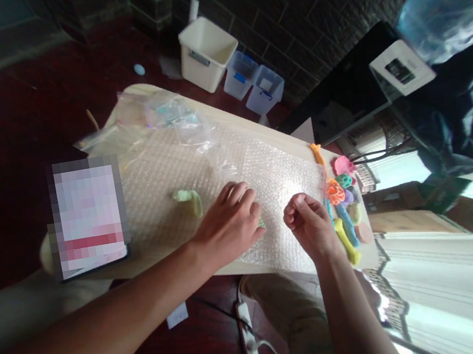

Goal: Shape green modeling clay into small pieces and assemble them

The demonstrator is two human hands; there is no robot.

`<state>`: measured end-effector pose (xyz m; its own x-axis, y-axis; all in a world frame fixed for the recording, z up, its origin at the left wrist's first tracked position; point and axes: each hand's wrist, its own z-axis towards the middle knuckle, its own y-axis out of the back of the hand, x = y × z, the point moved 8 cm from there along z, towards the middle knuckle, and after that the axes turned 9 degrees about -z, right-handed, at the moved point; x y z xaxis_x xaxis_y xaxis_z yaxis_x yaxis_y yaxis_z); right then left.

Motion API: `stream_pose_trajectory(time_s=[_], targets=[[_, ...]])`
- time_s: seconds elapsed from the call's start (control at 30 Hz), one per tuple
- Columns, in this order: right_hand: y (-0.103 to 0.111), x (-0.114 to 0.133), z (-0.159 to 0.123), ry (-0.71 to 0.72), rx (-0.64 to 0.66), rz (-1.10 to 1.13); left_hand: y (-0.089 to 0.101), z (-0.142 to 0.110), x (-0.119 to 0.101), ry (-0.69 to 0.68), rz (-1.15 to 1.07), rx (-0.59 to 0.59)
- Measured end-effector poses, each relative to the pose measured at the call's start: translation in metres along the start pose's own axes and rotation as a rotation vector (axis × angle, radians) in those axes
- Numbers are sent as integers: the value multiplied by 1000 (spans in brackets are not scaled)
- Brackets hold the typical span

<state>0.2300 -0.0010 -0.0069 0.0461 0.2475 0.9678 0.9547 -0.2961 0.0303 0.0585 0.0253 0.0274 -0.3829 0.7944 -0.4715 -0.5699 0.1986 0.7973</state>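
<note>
My left hand is over the bubble wrap, its fingers bent downward. A small bit of green shows beside its fingertips, mostly hidden beneath them. To the right, my right hand is raised with its fingers curled in and the thumb against them. Whatever it may hold is too small or hidden to make out. Left of my left hand lies a pale green, bent strip-like piece that looks like modelling clay. The two hands are apart.
Colourful soft-looking shapes, among them an orange lattice piece and a yellow one, crowd the table's right end. Clear plastic bags lie at the back left. A tablet-like screen stands left. Storage bins sit beyond the table.
</note>
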Motion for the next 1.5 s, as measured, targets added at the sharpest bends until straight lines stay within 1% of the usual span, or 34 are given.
stream_pose_trajectory(time_s=[0.2, 0.37, 0.47, 0.57, 0.63, 0.83, 0.97, 1.07, 1.13, 1.27, 1.37, 1.5], targets=[[2, 5, -2, 39, 11, 3, -13, 0, -7, 22, 56, -25], [10, 7, -4, 57, -10, -32, -16, -2, -9, 35, 33, -48], [15, 5, -5, 41, -38, -21, -15, -2, -11, 24, 19, -34], [18, 2, -4, 4, -72, -4, -18, -1, -14, 9, 4, 12], [17, 0, -3, -17, -78, 5, -20, -1, -16, 0, -16, 32], [13, -2, -1, -14, -65, 6, -22, -2, -17, 19, -117, 22], [13, -4, 1, -13, -60, 1, -21, -3, -15, 45, -220, 47], [16, -4, 3, -10, -80, 27, -17, -3, -14, 53, -269, 46], [18, -4, 4, -13, -99, 57, -14, -2, -13, 59, -352, 33], [13, -5, 7, -34, -86, 98, -3, -1, -3, 112, -641, -46], [4, -7, 9, -44, -59, 114, 4, -1, 15, 224, -818, -127], [-5, -10, 14, -55, -57, 99, 1, -2, 42, 376, -1103, -195]])
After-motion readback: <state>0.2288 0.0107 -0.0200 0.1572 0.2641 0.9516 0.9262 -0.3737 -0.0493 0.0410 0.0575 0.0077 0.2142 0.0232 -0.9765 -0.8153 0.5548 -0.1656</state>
